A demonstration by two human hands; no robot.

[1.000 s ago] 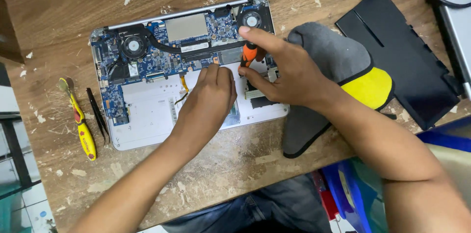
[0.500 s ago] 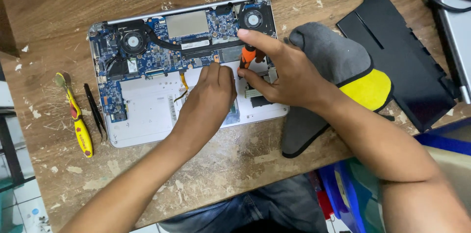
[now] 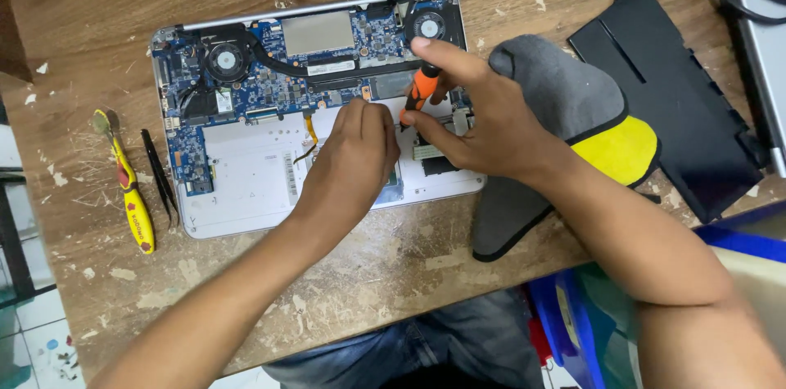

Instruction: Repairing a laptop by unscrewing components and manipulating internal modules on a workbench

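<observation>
Opened laptop (image 3: 270,168) lies bottom-up mid-bench on the worn wooden table (image 3: 393,274), blue board and 2 fans exposed. Right hand (image 3: 479,123) pinches an orange-handled screwdriver (image 3: 419,92) over the laptop's right half, tip down on the casing, index finger capping the handle. Left hand (image 3: 356,160) rests curled, knuckles up, on the laptop's lower middle, fingertips beside the screwdriver tip; nothing seen in it. Left of the laptop: yellow tool (image 3: 131,192) and black tweezers (image 3: 160,180). Right of it: grey-and-yellow pouch (image 3: 573,127), then black cover panel (image 3: 671,94).
</observation>
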